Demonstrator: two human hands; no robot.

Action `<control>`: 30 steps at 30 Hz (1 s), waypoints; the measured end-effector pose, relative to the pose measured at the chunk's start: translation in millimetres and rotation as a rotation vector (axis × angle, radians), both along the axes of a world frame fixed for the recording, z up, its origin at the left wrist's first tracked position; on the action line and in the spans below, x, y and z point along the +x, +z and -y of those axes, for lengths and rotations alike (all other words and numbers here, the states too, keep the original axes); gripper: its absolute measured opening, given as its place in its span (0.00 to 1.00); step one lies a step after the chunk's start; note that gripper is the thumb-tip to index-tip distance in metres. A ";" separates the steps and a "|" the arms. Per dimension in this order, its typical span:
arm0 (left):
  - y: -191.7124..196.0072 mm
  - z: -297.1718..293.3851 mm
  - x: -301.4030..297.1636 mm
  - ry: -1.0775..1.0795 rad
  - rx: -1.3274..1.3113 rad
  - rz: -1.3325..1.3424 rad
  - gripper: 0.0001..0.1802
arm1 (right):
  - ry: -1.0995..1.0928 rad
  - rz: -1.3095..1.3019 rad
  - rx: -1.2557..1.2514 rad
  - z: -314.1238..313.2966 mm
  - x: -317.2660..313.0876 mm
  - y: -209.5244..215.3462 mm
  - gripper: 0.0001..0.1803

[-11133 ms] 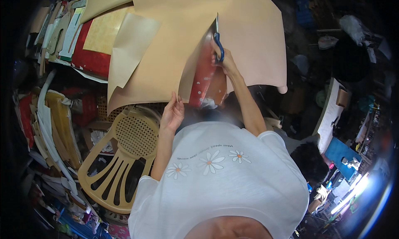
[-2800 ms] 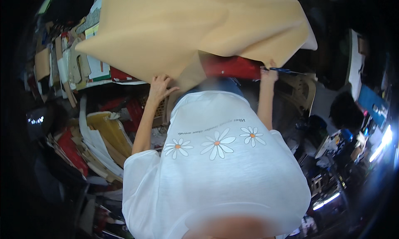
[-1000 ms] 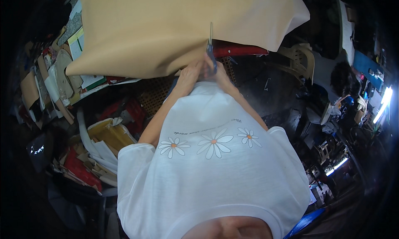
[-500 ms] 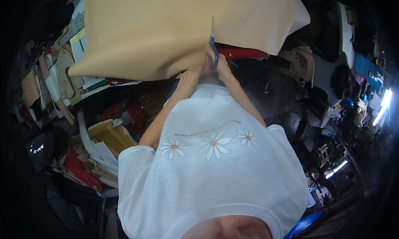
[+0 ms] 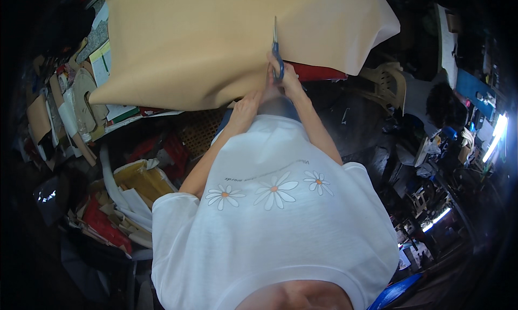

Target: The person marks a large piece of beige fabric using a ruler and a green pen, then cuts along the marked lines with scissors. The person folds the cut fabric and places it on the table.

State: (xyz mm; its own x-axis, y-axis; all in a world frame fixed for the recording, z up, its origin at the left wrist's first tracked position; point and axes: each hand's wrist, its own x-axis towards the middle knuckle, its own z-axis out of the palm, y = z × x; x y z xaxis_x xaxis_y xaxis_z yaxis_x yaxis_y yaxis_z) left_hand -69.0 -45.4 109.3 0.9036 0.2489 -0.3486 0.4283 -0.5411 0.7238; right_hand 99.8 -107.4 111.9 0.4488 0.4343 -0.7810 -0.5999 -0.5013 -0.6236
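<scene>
Dim, cluttered workroom (image 5: 359, 137) surrounds me. Nearest: my white shirt (image 5: 280, 234), daisy-printed. Beyond, left hand (image 5: 245, 109), fingers together at near edge of tan sheet (image 5: 189, 37); whether they pinch it, I cannot tell. Near it, my right hand (image 5: 289, 80) closes round blue-handled scissors (image 5: 276, 50), blades pointing away over sheet. Sheet lies spread before me; red surface (image 5: 319, 71) shows below its right part. Farther right: beige chair (image 5: 396, 83), lit tube (image 5: 496, 138).

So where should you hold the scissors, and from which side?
Probably the blue handle of the scissors, from the side of the white shirt: that end is nearest it, while the blades point away over the tan sheet.
</scene>
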 end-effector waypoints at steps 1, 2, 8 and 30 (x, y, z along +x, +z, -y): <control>-1.3 0.0 -0.5 -0.002 0.004 0.010 0.11 | -0.005 -0.001 -0.020 -6.5 6.9 0.1 0.31; -2.5 -0.1 -1.3 -0.002 0.002 0.021 0.11 | -0.010 0.010 0.005 -12.4 12.1 0.1 0.32; -3.1 -1.3 -3.7 0.004 0.003 0.022 0.11 | -0.005 -0.036 -0.062 -25.2 21.5 -1.2 0.31; 7.3 -11.2 -1.2 0.045 -0.044 0.051 0.11 | -0.011 0.015 0.010 -53.1 56.2 -9.5 0.29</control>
State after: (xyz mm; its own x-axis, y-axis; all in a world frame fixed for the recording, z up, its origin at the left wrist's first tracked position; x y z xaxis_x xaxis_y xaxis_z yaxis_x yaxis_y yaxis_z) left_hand -70.1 -34.2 116.7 0.9088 0.2751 -0.3137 0.4132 -0.4893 0.7680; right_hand 156.1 -54.3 102.4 0.4648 0.4372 -0.7700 -0.5961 -0.4885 -0.6372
